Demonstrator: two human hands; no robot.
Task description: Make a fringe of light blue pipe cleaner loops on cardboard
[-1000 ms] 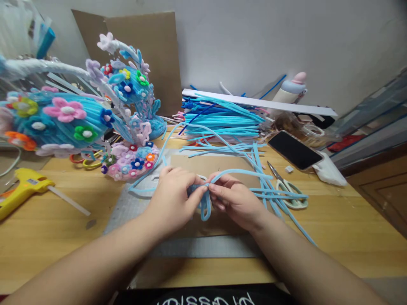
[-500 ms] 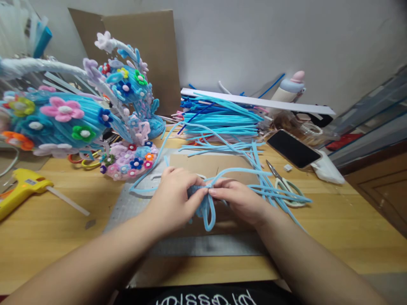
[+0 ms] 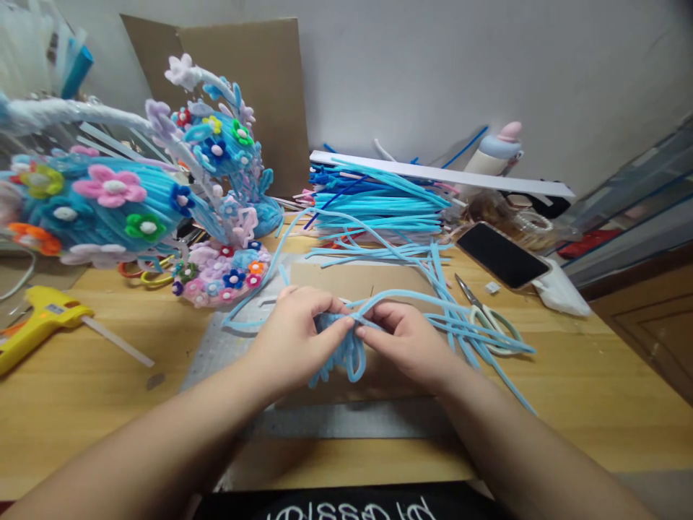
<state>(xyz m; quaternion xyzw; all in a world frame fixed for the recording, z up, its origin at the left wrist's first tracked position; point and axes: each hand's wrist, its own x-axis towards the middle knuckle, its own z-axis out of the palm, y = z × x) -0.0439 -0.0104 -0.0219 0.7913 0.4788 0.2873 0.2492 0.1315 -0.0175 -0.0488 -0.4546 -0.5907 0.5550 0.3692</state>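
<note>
Light blue pipe cleaners bent into a looped bundle point(image 3: 353, 359) are held between my two hands, above a cardboard sheet point(image 3: 390, 386). My left hand point(image 3: 300, 328) is closed around the bundle's top from the left, thumb pressed on it. My right hand point(image 3: 408, 339) pinches the pipe cleaners close to the left thumb. One long light blue strand point(image 3: 411, 295) runs from the pinch toward the right. Part of the bundle is hidden behind my left fingers. Loose light blue pipe cleaners point(image 3: 449, 318) lie just right of my hands.
Scissors point(image 3: 495, 325) and a phone point(image 3: 503, 254) lie at right. A stack of blue pipe cleaners point(image 3: 373, 206) stands at the back. On the left are a yellow glue gun point(image 3: 40, 325) and fuzzy-flower ornaments point(image 3: 108, 209). Beneath the cardboard is a grey cutting mat point(image 3: 362, 421).
The looped bundle has turned a little, so more of its loops show below my left hand. Both hands keep their grip at nearly the same place.
</note>
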